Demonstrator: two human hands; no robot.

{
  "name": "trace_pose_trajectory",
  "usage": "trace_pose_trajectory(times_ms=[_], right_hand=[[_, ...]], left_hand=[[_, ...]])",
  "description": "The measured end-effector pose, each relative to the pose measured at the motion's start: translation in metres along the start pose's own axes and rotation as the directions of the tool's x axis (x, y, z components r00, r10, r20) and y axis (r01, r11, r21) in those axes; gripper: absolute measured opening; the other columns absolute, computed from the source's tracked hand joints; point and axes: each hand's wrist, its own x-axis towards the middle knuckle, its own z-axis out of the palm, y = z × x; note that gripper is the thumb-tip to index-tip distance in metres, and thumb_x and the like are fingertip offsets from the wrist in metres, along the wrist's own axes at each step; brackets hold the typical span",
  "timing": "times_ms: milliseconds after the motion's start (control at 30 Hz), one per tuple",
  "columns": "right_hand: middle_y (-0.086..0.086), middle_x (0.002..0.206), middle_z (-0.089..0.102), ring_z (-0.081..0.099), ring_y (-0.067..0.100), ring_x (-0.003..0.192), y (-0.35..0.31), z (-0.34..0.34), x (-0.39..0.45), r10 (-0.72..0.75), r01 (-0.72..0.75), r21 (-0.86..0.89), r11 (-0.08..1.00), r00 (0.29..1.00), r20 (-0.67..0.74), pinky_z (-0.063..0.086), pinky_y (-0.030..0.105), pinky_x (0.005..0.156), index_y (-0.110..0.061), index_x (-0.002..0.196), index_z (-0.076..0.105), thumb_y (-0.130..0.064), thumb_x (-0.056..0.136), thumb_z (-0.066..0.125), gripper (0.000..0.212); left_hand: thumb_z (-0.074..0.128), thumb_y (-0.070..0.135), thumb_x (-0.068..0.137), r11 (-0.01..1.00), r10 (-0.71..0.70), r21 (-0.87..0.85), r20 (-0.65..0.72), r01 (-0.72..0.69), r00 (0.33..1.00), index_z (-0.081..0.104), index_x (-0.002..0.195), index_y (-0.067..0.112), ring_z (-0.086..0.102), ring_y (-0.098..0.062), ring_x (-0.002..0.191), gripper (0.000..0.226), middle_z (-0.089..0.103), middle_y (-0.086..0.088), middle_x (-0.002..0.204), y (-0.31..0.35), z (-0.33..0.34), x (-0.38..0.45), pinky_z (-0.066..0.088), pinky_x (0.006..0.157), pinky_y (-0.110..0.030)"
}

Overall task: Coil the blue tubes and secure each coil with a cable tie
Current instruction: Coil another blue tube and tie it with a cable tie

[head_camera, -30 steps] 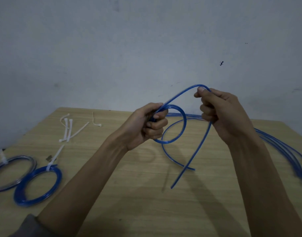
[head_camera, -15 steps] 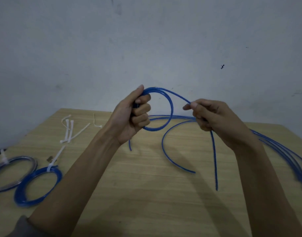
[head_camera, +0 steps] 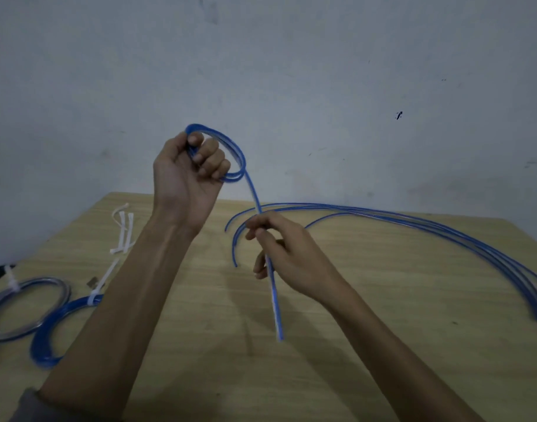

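Left hand (head_camera: 189, 175) is raised above the far-left part of the wooden table (head_camera: 367, 345), fingers curled tight round a small coil of blue tube (head_camera: 240, 156), approx two loops. The tube's free tail drops right & nearer, through the right hand (head_camera: 284, 251), which pinches it w/ thumb & fingertips; the end hangs just over the tabletop. Loose blue tubes (head_camera: 444, 226) fan along the far-right edge. Two tied coils (head_camera: 48, 330) lie near left, spare cable ties (head_camera: 124, 229) beyond them.

Small raised blue tube coil (head_camera: 230, 153), straight tail hanging down
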Motion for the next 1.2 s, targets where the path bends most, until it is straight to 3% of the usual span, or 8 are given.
trace_pose_trajectory(times_ms=[167, 367, 533, 667, 833, 933, 1067, 1200], right_hand=[[-0.012, 0.128, 0.063, 0.073, 0.015, 0.076, -0.003, 0.002, -0.002, -0.092, 0.127, -0.194, 0.973, 0.979, 0.180, 0.060, 0.031, 0.075, -0.017, 0.137, 0.053, -0.002, 0.099, 0.046, 0.041], [-0.009, 0.080, 0.062, 0.055, 0.008, 0.065, -0.008, -0.015, 0.005, -0.499, 0.377, -0.571, 0.729, 0.864, -0.065, 0.049, 0.034, 0.061, -0.014, 0.110, 0.076, -0.034, 0.095, 0.065, 0.028], [0.002, 0.076, 0.068, 0.058, 0.018, 0.061, -0.018, -0.040, 0.005, -0.496, 0.348, -0.497, 0.795, 0.845, -0.202, 0.048, 0.041, 0.061, -0.011, 0.090, 0.075, -0.036, 0.095, 0.064, 0.028], [-0.006, 0.086, 0.066, 0.059, 0.008, 0.067, -0.021, -0.058, 0.003, -0.440, 0.260, -0.513, 0.818, 0.858, -0.266, 0.048, 0.029, 0.066, -0.016, 0.099, 0.071, -0.031, 0.099, 0.062, 0.018], [-0.005, 0.129, 0.040, 0.047, 0.010, 0.110, -0.014, -0.058, 0.003, -0.317, 0.084, -0.632, 0.771, 0.911, -0.265, 0.043, 0.032, 0.095, -0.027, 0.153, 0.036, -0.046, 0.103, 0.042, 0.054], [-0.010, 0.144, 0.038, 0.043, 0.013, 0.130, -0.009, -0.057, 0.005, -0.175, 0.043, -0.443, 0.895, 0.949, -0.262, 0.039, 0.042, 0.110, -0.029, 0.159, 0.008, -0.047, 0.101, 0.047, 0.072], [-0.006, 0.163, 0.011, 0.035, 0.012, 0.141, -0.010, -0.058, 0.008, -0.101, 0.029, -0.168, 0.985, 0.893, -0.438, 0.041, 0.021, 0.107, -0.031, 0.155, -0.024, -0.043, 0.088, 0.073, 0.118], [0.010, 0.167, -0.013, -0.007, 0.024, 0.155, -0.008, -0.074, 0.004, -0.388, 0.032, -0.634, 0.773, 0.814, -0.432, 0.003, 0.036, 0.124, -0.026, 0.158, 0.022, -0.052, 0.093, 0.062, 0.080]], left_hand=[[0.030, 0.020, 0.103, 1.000, -0.009, 0.020, -0.039, 0.010, 0.999, 0.041, 0.078, 0.016, 0.022, -0.010, 0.051, 0.028, 0.028, 0.004, 0.063, -0.004, -0.005, 0.003, 0.027, 0.052, -0.023], [0.030, 0.015, 0.103, 0.923, -0.060, 0.375, -0.082, 0.087, 0.995, 0.035, 0.073, 0.018, 0.027, -0.008, 0.044, 0.031, 0.035, 0.006, 0.054, -0.039, 0.012, -0.003, 0.025, 0.044, -0.020], [0.031, 0.013, 0.107, 0.401, -0.020, 0.913, 0.081, -0.066, 0.997, 0.045, 0.076, 0.009, 0.043, -0.003, 0.058, 0.034, 0.045, 0.001, 0.067, -0.064, 0.015, -0.024, 0.036, 0.059, -0.015], [0.026, 0.023, 0.109, 0.501, -0.238, 0.863, 0.062, 0.068, 0.969, 0.051, 0.087, -0.002, 0.062, -0.024, 0.056, 0.042, 0.058, -0.010, 0.066, -0.070, 0.024, -0.031, 0.051, 0.058, -0.035], [0.021, 0.023, 0.106, 0.547, -0.443, 0.810, 0.067, 0.211, 0.894, 0.038, 0.070, 0.015, 0.015, -0.014, 0.051, 0.041, 0.023, -0.001, 0.056, -0.077, 0.034, -0.043, 0.016, 0.049, -0.027], [0.024, 0.031, 0.106, 0.588, -0.531, 0.740, 0.050, 0.326, 0.846, 0.044, 0.071, 0.015, 0.006, -0.015, 0.052, 0.043, 0.013, 0.000, 0.056, -0.078, 0.031, -0.044, 0.012, 0.051, -0.029], [0.028, 0.048, 0.102, 0.614, -0.626, 0.650, 0.055, 0.448, 0.778, 0.037, 0.070, 0.018, 0.003, -0.012, 0.047, 0.045, 0.008, 0.002, 0.056, -0.074, 0.028, -0.043, 0.014, 0.047, -0.025], [0.034, 0.063, 0.095, 0.592, -0.676, 0.621, 0.037, 0.513, 0.736, 0.035, 0.071, 0.021, 0.004, -0.010, 0.043, 0.049, 0.009, 0.005, 0.054, -0.068, 0.023, -0.039, 0.012, 0.043, -0.023]])
